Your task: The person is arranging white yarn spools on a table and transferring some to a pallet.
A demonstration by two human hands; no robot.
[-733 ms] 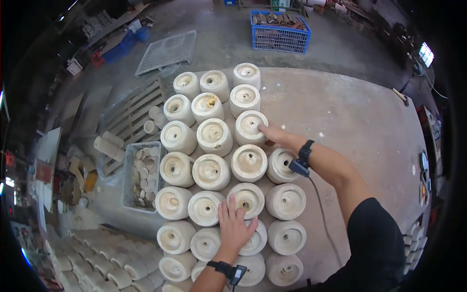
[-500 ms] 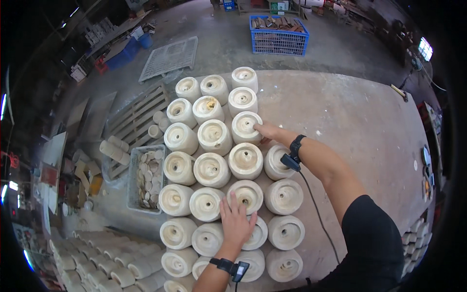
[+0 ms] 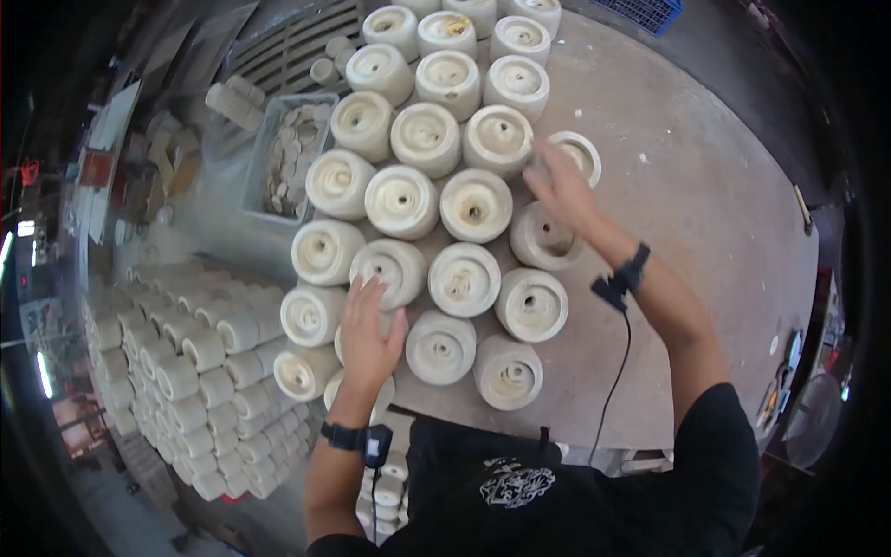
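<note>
Rows of round, cream, plaster-like moulds stand on the table, each with a raised rim, a hollowed top and mostly a small centre hole. My left hand [image 3: 369,343] lies over a mould in the near left rows, fingers spread. Its fingertips reach the rim of the mould [image 3: 390,275] just beyond. On the right side, my right hand [image 3: 562,188] has its fingers stretched out, holding nothing I can see. Its fingertips are beside a mould [image 3: 499,139]; whether they touch it I cannot tell. Another mould [image 3: 589,156] is partly hidden behind that hand.
The brown tabletop [image 3: 677,213] extends right of the moulds. Left of the table are a clear plastic crate [image 3: 249,190] of flat pale discs, a wooden pallet [image 3: 306,42] and a large stack of similar cylinders [image 3: 200,371]. A cable [image 3: 613,395] hangs from my right wrist.
The view has tilted down toward my body. My left hand has shifted to moulds farther left. My right hand has come back from a farther mould to the right-hand column.
</note>
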